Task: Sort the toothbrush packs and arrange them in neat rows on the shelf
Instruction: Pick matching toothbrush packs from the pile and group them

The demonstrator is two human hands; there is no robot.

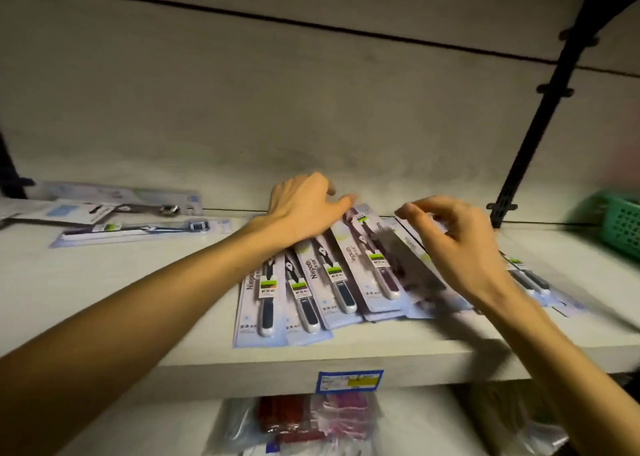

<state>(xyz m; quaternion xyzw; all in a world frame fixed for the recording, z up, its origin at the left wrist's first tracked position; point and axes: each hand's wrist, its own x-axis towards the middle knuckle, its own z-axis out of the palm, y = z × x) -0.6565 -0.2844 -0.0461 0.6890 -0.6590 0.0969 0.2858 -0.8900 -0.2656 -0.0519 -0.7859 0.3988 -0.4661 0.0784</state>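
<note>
A: Shelf (145, 324), white, at chest level. Fanned row of packs (332, 282) at centre, overlapping, long edges side by side, tilted a little leftward at the top.

B: Left hand (304, 209)?

A: Palm down on the far ends of the left packs, fingers spread and flat, pressing rather than gripping. Nothing clasped.

B: Right hand (453, 244)?

A: Raised just over the right part of the row, fingers curled, thumb and forefinger near each other but apart. Blurred; contact with the pack beneath not discernible. Nothing seen pinched.

B: Hands relative to each other?

A: Apart, a few packs showing between them.

B: Other stock?

A: Loose packs (135, 228) at far left of the same shelf, lying crosswise, well apart from the row. Green basket (620, 223) at right edge. Blue and yellow tag (349, 381) on the shelf front, below the row. Bagged red goods (304, 421) on the level below.
</note>
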